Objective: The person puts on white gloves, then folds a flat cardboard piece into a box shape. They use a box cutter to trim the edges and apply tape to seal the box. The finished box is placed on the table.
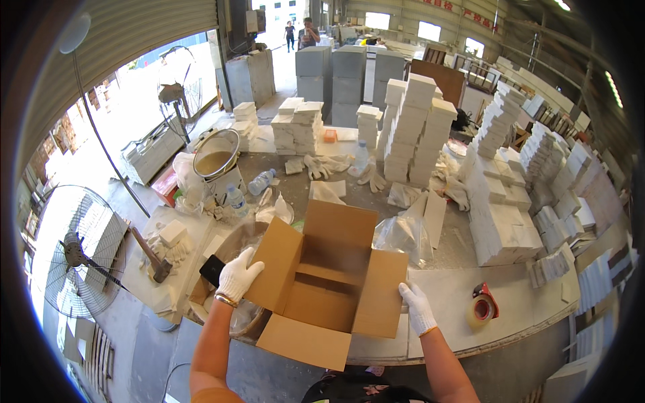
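An open cardboard box [322, 295] is in front of me, tilted so that I look down into it, with its flaps spread outward. A dark gap runs across its inside. My left hand [238, 274], in a white knit glove, is closed on the left flap's outer edge. At the right flap's edge is my right hand [418, 309], gloved the same way and closed on it; its thumb and fingertips are partly hidden. A red tape dispenser with a roll of tape [482, 305] lies on the table to the right.
Tall stacks of white marble tiles [410, 127] stand at the back and right [504, 221]. Left are a hammer [153, 258], a bucket [218, 161], water bottles [262, 181] and a floor fan [74, 252]. Clear plastic [406, 235] and gloves [327, 166] lie beyond the box.
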Demonstrator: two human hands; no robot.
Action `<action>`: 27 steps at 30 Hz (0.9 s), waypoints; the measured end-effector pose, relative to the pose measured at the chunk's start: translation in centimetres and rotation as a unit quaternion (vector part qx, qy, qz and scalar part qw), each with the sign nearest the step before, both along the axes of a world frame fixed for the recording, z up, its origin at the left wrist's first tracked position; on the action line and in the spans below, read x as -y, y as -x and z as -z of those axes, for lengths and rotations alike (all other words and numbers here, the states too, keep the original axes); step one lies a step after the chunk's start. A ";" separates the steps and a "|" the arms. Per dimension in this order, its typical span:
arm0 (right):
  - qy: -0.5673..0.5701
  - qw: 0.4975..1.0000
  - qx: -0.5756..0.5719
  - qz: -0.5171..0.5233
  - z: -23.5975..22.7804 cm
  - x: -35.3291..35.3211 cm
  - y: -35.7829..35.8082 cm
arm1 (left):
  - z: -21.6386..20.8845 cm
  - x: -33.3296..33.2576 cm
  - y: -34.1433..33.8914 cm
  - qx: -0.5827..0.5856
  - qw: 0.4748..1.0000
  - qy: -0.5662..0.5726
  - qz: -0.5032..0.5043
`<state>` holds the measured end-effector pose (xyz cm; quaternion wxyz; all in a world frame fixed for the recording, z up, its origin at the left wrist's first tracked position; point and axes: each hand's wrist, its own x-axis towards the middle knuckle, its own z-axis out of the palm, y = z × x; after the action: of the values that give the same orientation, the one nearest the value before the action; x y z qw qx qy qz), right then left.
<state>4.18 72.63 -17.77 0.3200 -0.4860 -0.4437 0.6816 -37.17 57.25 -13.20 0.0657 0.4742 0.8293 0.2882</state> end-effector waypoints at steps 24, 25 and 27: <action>-0.242 0.953 0.088 -0.158 -7.6 16.9 -20.4 | -6.9 -0.6 -40.2 0.175 0.731 0.197 0.629; -0.247 0.952 0.100 -0.149 -7.6 17.6 -21.4 | -6.8 -0.2 -41.4 0.268 0.725 0.253 0.582; -0.243 0.956 0.096 -0.132 -7.3 18.7 -23.0 | -6.8 0.4 -43.3 0.387 0.703 0.301 0.515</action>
<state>27.17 53.93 -10.49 0.2917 -0.3941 -0.6842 0.5399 6.09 56.80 -6.39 0.6579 0.6295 0.4003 0.1027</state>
